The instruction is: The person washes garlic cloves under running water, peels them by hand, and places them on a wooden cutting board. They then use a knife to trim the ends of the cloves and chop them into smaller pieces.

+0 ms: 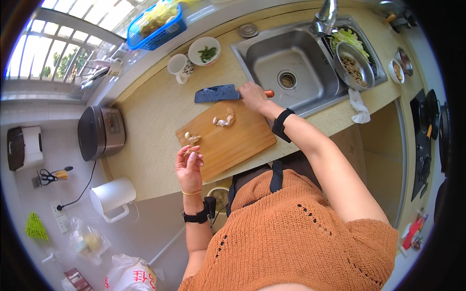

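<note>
My left hand point(190, 163) is raised over the left edge of the wooden cutting board point(244, 145), its fingertips pinching a small piece of papery skin point(190, 151). Just beyond those fingers lie a peeled garlic clove point(187, 135) and a knobbly piece that looks like ginger point(194, 139). Unpeeled garlic cloves point(222, 123) with loose skin rest near the board's far side. My right hand point(252, 95) is on the handle of a dark-bladed cleaver point(218, 93), which lies past the board's far edge, blade to the left. How firmly the fingers close on the handle is hidden.
Behind the board stand a mug point(178, 66) and a white bowl point(204, 51) of green leaves. A steel sink point(287, 69) is at the right, with a metal bowl point(353, 65) on its right side. A rice cooker point(102, 132) and a white kettle point(113, 198) are at left.
</note>
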The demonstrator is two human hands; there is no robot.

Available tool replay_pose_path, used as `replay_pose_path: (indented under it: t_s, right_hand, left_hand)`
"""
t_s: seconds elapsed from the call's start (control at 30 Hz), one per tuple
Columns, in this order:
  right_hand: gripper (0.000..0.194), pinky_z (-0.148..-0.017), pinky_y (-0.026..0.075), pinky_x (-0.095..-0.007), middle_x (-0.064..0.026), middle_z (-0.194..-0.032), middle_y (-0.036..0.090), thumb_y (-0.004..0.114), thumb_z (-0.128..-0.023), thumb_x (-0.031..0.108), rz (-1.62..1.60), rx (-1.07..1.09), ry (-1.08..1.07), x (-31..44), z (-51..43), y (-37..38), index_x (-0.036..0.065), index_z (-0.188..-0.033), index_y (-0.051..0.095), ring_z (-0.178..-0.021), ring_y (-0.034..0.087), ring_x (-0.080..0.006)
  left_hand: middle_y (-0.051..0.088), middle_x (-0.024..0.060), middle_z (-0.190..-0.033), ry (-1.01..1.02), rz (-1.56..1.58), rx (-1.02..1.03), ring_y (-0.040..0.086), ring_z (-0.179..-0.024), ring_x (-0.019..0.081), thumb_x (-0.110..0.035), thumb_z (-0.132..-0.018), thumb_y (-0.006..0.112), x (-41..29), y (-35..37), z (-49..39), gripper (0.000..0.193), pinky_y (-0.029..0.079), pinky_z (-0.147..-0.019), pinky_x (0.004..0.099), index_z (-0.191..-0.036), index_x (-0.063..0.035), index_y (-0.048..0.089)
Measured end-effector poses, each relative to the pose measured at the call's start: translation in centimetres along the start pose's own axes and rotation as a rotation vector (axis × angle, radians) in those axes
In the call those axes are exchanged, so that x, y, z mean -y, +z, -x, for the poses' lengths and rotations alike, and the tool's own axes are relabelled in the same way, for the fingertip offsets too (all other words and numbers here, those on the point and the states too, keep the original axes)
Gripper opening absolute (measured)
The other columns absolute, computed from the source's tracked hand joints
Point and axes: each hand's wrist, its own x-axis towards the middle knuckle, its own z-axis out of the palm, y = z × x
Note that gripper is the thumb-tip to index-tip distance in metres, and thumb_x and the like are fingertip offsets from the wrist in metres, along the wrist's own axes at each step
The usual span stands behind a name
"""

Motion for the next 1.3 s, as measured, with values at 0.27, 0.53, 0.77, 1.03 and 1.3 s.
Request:
replay_pose_path:
  t_s: [0.27,0.53,0.77,1.03,1.3]
  right_hand:
    - [0.032,-0.086,0.044,-0.0391,-0.0152,-0.101,0.057,0.053,-0.071,-0.001,-0.113,0.108,-0.042,-0.4,-0.1,0.9,0.005,-0.102,0.058,-0.102,0.051,-0.0319]
    - [0.034,-0.085,0.044,-0.0418,-0.0155,-0.104,0.056,0.054,-0.071,0.001,-0.044,0.187,0.071,-1.0,1.9,-1.0,0.005,-0.105,0.054,-0.102,0.051,-0.0332]
    - [0.031,-0.084,0.045,-0.0413,-0.0204,-0.104,0.057,0.053,-0.075,0.006,0.002,0.353,0.169,-0.2,1.7,-2.6,0.004,-0.106,0.054,-0.1,0.054,-0.035]
    - [0.028,-0.07,0.05,-0.0321,-0.0129,-0.089,0.061,0.066,-0.075,0.01,-1.037,0.078,0.079,2.2,5.8,-12.7,0.001,-0.1,0.059,-0.078,0.061,-0.022]
    - [0.015,-0.06,0.049,-0.032,-0.0108,-0.079,0.059,0.066,-0.074,0.003,-0.551,-0.276,0.06,0.1,10.1,-20.7,0.001,-0.087,0.059,-0.068,0.061,-0.0241]
  left_hand:
    - [0.063,0.0108,-0.098,-0.121,-0.013,-0.153,0.059,-0.075,0.0143,-0.007,-0.088,0.058,1.2,-1.0,-0.7,0.022,0.048,-0.06,0.0211,-0.109,-0.0013,0.056]
    - [0.063,0.0132,-0.101,-0.173,0.0,0.052,0.063,-0.093,0.0225,-0.006,-0.088,0.056,3.0,3.6,-3.5,0.028,0.054,-0.077,0.0263,-0.115,0.0034,0.055]
    - [0.064,0.0124,-0.099,-0.305,0.217,0.131,0.063,-0.096,0.0274,-0.008,-0.088,0.058,3.8,7.6,-4.7,0.023,0.054,-0.079,0.0289,-0.107,0.0039,0.058]
    - [0.064,0.0082,-0.101,-0.454,0.232,0.16,0.063,-0.089,0.0151,-0.012,-0.087,0.06,5.0,12.6,-5.7,0.023,0.053,-0.069,0.0239,-0.106,0.0004,0.06]
    - [0.066,0.0116,-0.092,-0.321,-0.017,0.449,0.065,-0.079,0.0158,-0.009,-0.086,0.062,5.9,22.4,-5.6,0.02,0.054,-0.073,0.0257,-0.101,0.0049,0.063]
